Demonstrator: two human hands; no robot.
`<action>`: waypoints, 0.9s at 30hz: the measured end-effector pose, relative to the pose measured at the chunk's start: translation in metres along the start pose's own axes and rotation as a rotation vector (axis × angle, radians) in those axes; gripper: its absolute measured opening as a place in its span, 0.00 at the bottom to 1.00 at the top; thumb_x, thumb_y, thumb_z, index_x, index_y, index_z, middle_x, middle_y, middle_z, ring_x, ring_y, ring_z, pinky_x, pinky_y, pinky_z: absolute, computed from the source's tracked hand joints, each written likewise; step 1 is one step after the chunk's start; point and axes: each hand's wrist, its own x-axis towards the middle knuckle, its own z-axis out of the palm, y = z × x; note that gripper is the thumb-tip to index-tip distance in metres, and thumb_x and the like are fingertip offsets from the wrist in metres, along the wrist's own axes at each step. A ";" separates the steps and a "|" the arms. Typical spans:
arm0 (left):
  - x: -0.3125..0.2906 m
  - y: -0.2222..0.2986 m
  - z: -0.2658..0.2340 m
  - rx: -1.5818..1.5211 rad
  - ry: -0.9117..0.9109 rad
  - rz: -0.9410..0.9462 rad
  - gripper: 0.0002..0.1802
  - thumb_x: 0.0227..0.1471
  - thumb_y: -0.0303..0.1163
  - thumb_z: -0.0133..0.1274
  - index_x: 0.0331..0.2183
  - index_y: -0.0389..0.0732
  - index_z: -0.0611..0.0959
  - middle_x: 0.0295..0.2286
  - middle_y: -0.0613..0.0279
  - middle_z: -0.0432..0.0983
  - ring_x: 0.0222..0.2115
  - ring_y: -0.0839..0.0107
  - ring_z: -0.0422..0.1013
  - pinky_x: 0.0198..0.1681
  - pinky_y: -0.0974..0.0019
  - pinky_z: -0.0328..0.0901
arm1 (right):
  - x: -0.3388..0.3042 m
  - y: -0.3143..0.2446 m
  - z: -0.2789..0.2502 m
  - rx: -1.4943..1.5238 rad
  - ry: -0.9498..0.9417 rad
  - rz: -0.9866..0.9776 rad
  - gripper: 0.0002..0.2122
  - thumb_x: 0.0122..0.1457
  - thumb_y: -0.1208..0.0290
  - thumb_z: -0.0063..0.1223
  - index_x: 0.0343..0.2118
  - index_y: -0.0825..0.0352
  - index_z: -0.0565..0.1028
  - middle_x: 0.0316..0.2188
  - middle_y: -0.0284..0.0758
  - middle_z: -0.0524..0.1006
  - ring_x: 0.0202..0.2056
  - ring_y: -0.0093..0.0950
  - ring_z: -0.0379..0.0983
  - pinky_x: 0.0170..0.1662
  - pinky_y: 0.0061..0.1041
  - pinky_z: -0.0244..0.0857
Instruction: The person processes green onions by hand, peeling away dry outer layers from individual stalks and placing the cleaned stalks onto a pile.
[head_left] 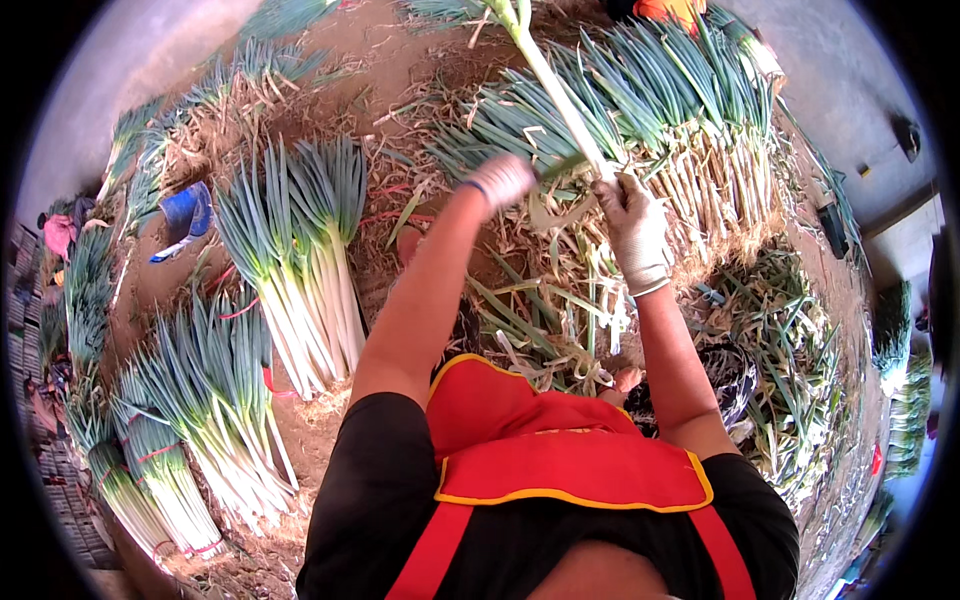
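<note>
My right hand (pixel 635 230), in a pale glove, is closed round the lower end of a long green onion (pixel 555 85). Its white stalk slants up and away to the left. My left hand (pixel 500 183), also gloved, is closed and smeared by motion just left of the stalk. A dark narrow strip (pixel 562 167) runs from it towards the stalk; whether it is a blade or a leaf I cannot make out. A loose pale leaf layer (pixel 560 215) hangs beside my right hand.
A thick row of untrimmed green onions (pixel 715 170) lies ahead to the right. Cleaned white-stemmed onions (pixel 310 270) lie at left, near banded bundles (pixel 165 470). A blue container (pixel 187 215) stands beyond. Stripped leaves (pixel 780 350) are heaped at right.
</note>
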 end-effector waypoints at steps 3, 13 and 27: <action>-0.024 0.030 -0.022 -1.303 0.180 0.220 0.26 0.45 0.49 0.62 0.39 0.42 0.76 0.30 0.63 0.76 0.31 0.70 0.71 0.43 0.67 0.65 | -0.016 0.029 0.014 0.020 -0.050 0.060 0.15 0.54 0.61 0.60 0.36 0.70 0.77 0.22 0.38 0.73 0.22 0.29 0.69 0.28 0.27 0.65; 0.002 0.018 -0.001 -1.726 0.252 0.145 0.07 0.53 0.32 0.56 0.33 0.47 0.73 0.21 0.66 0.67 0.21 0.67 0.67 0.33 0.52 0.72 | -0.021 0.013 0.064 0.249 -0.066 -0.021 0.19 0.52 0.67 0.62 0.43 0.70 0.70 0.35 0.42 0.75 0.31 0.30 0.73 0.37 0.29 0.68; -0.022 0.031 -0.032 -1.575 0.391 0.185 0.10 0.53 0.39 0.58 0.35 0.50 0.74 0.17 0.69 0.66 0.14 0.75 0.61 0.17 0.67 0.57 | -0.057 0.076 0.069 -0.351 -0.349 0.025 0.11 0.65 0.63 0.41 0.34 0.66 0.72 0.24 0.41 0.76 0.21 0.35 0.73 0.27 0.33 0.70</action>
